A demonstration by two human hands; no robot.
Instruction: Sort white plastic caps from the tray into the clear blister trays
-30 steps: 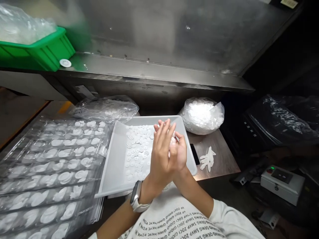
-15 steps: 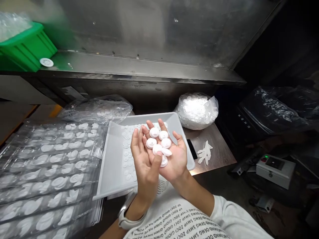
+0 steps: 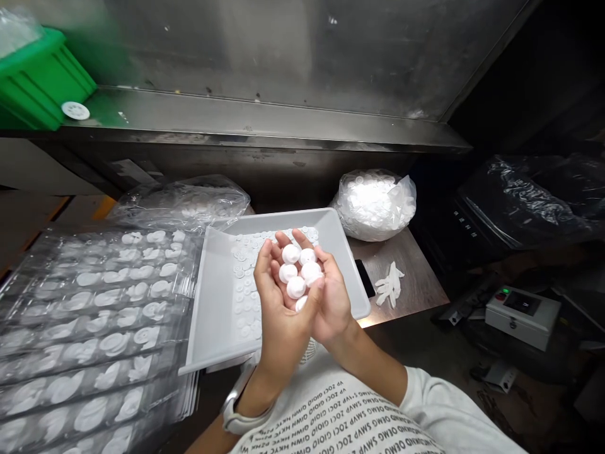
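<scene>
Cupping a small pile of white caps [image 3: 297, 275] in its open, upturned palm, the right hand [image 3: 333, 309] is held above the grey tray [image 3: 212, 302], the left hand [image 3: 278, 321] lying half-open alongside it with its thumb resting on the pile.

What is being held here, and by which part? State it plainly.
White discs lie loose in the cupped right hand, none gripped by an edge; the left hand flanks them, thumb on the pile.
</scene>
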